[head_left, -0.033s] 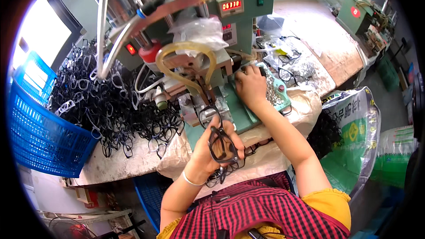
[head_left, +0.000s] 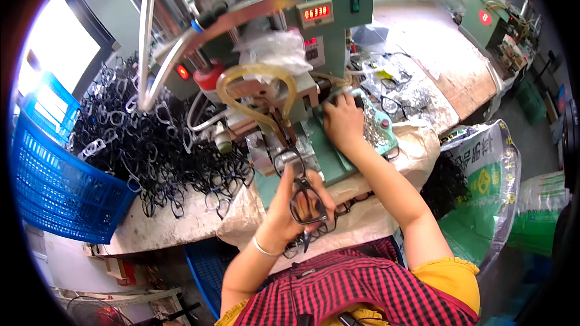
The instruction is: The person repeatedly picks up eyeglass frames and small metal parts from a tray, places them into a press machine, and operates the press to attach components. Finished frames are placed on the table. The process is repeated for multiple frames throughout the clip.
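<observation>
My left hand (head_left: 293, 205) is closed around a pair of black eyeglass frames (head_left: 308, 207). One rim of the frames (head_left: 289, 158) reaches up under the metal tip (head_left: 284, 134) of a green bench press (head_left: 338, 0). Beside the press, my right hand (head_left: 344, 122) rests at the left side of a light green tray (head_left: 386, 130) that holds many small metal pieces (head_left: 373, 127). Its fingers are bent together and their tips are hidden, so what they pinch cannot be made out. A yellowish tube (head_left: 257, 72) loops just above the work point.
A big heap of black eyeglass frames (head_left: 157, 139) covers the bench's left side, next to a blue basket (head_left: 66, 181). Brown paper (head_left: 356, 220) drapes the front edge. Plastic bags and glasses (head_left: 399, 93) lie behind the tray. A green-white sack (head_left: 483, 199) stands right.
The whole view has shifted slightly. My left hand and the eyeglass frames sit a little lower and further right in the picture; the right hand stays at the tray.
</observation>
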Tool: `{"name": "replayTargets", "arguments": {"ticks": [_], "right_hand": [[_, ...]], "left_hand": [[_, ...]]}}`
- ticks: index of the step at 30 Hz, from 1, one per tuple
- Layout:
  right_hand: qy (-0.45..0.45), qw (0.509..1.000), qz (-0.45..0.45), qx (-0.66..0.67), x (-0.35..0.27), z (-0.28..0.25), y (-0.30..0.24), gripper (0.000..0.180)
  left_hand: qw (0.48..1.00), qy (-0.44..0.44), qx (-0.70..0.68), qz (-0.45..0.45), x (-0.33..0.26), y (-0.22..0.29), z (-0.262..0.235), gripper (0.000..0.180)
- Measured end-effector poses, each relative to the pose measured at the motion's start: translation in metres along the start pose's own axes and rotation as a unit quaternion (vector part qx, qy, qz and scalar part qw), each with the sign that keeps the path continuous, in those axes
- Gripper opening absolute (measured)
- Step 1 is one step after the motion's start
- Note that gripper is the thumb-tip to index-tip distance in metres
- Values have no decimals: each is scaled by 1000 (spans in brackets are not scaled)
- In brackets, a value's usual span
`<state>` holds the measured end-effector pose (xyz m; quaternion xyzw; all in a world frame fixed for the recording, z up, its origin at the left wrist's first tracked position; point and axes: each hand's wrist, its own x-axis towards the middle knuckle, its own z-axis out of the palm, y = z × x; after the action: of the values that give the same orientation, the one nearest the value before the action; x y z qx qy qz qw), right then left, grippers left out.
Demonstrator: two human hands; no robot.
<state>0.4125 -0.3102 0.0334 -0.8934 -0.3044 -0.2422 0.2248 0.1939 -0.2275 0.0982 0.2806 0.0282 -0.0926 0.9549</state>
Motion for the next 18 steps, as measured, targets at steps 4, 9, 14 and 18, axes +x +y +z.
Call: {"name": "replayTargets", "arguments": {"ticks": [4,9,14,18], "right_hand": [[22,999,-19,33,-24,-15,17,17],[65,861,247,439,-64,-41,50,12],[84,827,250,496,-48,-21,40,8],[49,875,179,447,-28,-3,23,14]], "left_hand": [[966,-99,236,-34,-45,-31,-40,49],[984,89,152,7,-110,-78,-89,45],[963,170,166,-128,-111,-107,-98,36],[919,213,324,-72,-89,-43,-58,56]]}}
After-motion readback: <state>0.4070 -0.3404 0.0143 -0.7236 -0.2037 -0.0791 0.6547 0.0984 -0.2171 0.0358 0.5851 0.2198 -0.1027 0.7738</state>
